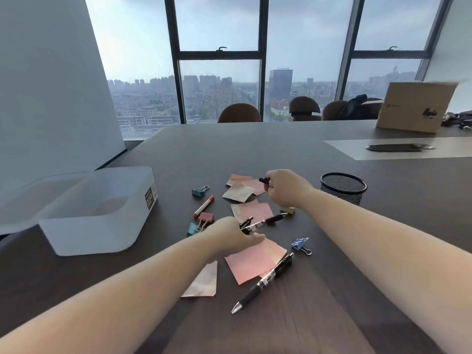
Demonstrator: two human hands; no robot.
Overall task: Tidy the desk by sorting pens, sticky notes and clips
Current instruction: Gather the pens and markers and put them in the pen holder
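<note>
Pink sticky notes lie scattered across the dark desk, mixed with binder clips and pens. My left hand is closed on the end of a black pen that points to the right. My right hand grips the top of another dark pen over the far notes. A third black pen rests near the front. A red marker lies to the left. A teal clip, a pink clip and a blue clip sit around them.
A white plastic bin with its lid behind it stands at the left. A black mesh pen cup stands at the right. A cardboard box and a dark flat object sit far right. Chairs line the desk's far edge.
</note>
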